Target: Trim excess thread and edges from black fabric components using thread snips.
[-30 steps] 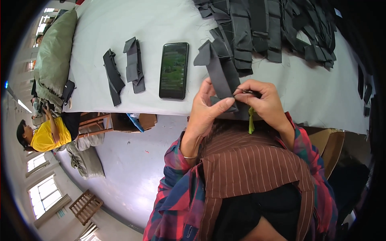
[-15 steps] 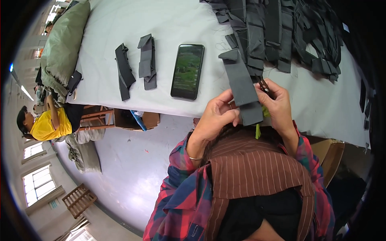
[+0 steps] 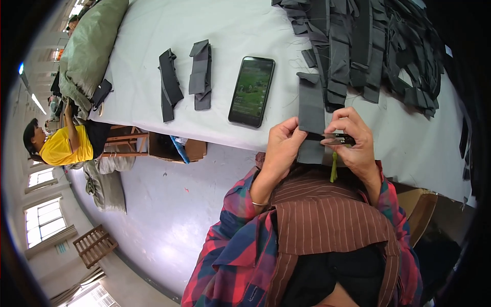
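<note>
My left hand (image 3: 284,146) pinches the left edge of a dark grey fabric strip (image 3: 311,105) that hangs over the table's near edge, its far end folded over. In my right hand (image 3: 354,142) is a pair of small dark thread snips (image 3: 337,138), the blades pointing left at the strip's right edge, level with my left fingertips. Whether the blades touch the cloth I cannot tell. A yellow-green ribbon (image 3: 334,168) dangles below my right hand.
Many dark grey strips (image 3: 365,46) are heaped at the far right of the white-covered table (image 3: 215,25). Two folded strips (image 3: 200,75) and a phone (image 3: 251,92) lie left of my hands. A large sack (image 3: 92,51) and a person in a yellow shirt (image 3: 66,148) are farther left.
The snips have swung from pointing away to pointing left across the strip. The strip hangs straighter, and my left fingers now grip its left edge. The whole view has shifted slightly.
</note>
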`<state>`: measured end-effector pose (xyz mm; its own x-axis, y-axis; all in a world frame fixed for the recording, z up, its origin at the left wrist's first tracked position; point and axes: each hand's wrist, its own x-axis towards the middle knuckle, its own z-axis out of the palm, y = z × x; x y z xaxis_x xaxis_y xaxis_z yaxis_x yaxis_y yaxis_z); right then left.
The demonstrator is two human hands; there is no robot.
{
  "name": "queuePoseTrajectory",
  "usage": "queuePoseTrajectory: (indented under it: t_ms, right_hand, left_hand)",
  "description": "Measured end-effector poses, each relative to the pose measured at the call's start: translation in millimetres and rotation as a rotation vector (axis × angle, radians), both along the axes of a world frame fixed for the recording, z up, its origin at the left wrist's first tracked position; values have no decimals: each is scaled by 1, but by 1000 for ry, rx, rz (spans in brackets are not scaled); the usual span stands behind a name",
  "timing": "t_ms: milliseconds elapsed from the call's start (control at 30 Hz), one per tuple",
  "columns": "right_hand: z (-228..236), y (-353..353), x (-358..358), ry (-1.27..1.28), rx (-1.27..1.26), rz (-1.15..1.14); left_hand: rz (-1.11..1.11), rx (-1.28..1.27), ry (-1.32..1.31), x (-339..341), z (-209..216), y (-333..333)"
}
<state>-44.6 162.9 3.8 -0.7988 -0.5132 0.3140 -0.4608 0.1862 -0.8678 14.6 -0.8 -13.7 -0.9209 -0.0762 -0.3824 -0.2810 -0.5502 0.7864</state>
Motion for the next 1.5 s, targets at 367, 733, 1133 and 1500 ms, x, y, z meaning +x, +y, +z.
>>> queuePoseTrajectory:
  t_ms: [367, 733, 1133, 1500]
  right_hand:
    - [5, -8, -5, 157, 68, -78]
    - [2, -7, -12, 140, 24, -67]
    - [4, -22, -11, -44, -50, -76]
    - [7, -18, -1, -50, -55, -28]
  left_hand:
    - [0, -214, 169, -1, -3, 20]
    - [-71, -185, 182, 1, 1, 22]
    - [67, -510, 160, 5, -15, 14]
    - [70, -934, 478, 2, -9, 4]
